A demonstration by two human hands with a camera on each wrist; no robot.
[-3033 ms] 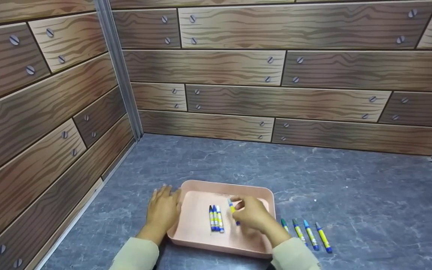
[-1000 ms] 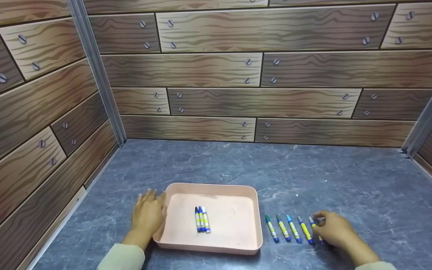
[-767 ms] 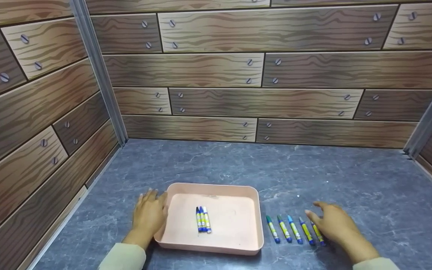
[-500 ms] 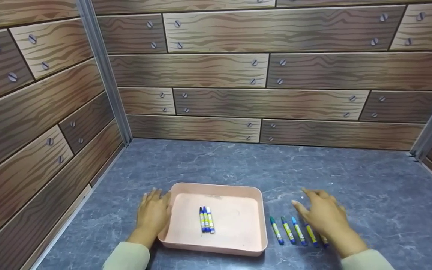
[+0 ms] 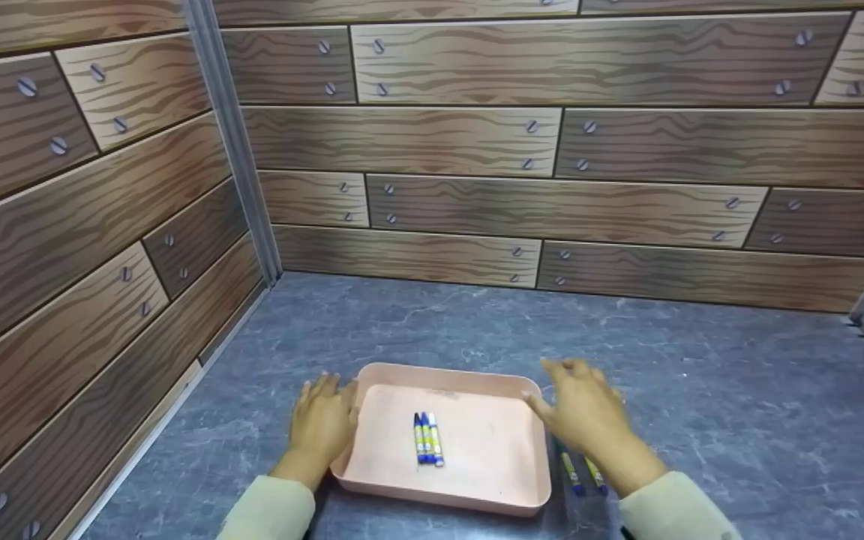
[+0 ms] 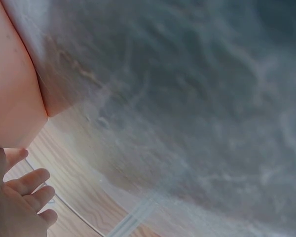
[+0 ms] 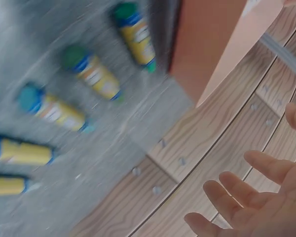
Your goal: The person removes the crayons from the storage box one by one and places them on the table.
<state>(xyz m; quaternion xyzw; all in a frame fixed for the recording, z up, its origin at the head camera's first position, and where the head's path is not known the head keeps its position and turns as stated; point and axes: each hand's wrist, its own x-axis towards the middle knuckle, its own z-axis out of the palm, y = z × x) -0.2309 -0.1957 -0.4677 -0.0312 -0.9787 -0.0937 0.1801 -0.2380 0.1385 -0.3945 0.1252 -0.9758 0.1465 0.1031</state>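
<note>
A shallow pink tray (image 5: 439,495) sits on the table in the head view, with a black, a blue and a white crayon (image 5: 427,439) side by side in it. My left hand (image 5: 321,418) rests against the tray's left side, fingers extended. Over the tray's right rim is my right hand (image 5: 582,405), its fingers spread and holding nothing. Several crayons lie in a row right of the tray; my right hand and forearm hide most of them in the head view. In the right wrist view the row shows, including a dark green crayon (image 7: 135,37) and a light blue crayon (image 7: 52,108).
The dark marbled tabletop (image 5: 417,315) runs back to a wood-patterned wall (image 5: 462,202). Another such wall (image 5: 109,225) stands on the left, with a grey metal post (image 5: 233,135) in the corner.
My right hand placed a grey crayon from the tray at the row's right end, let go, and moved left to the tray's right rim. The left hand stayed at the tray.
</note>
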